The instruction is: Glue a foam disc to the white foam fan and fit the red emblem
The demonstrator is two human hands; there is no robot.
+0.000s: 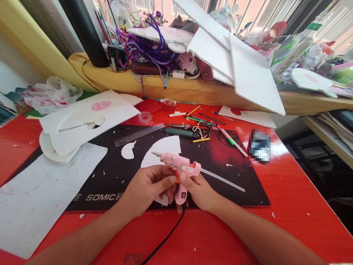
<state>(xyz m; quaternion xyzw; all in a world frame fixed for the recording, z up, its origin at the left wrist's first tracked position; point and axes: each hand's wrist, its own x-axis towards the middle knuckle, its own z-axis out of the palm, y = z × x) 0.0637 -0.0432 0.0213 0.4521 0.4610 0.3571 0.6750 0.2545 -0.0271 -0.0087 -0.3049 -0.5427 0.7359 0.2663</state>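
A pink glue gun (180, 164) is held over the front middle of the black mat, its metal nozzle pointing left and a clear glue stick (223, 180) sticking out behind it. My right hand (202, 191) is closed round the gun's handle, thumb near the orange trigger. My left hand (151, 187) touches the gun at the trigger side, its thumb and fingers pinched together there. A black cord (168, 235) hangs from the handle. Under the gun lies a white foam piece (162, 147) with a curved edge, partly hidden by the gun and my left hand.
Beyond the hands are a clear ruler (139, 134), a dark green-handled tool (182, 132), scissors (204, 129) and several pens. White sheets (49, 191) cover the left side. A cluttered ledge (204, 90) with leaning foam boards (253, 73) borders the red table (292, 191).
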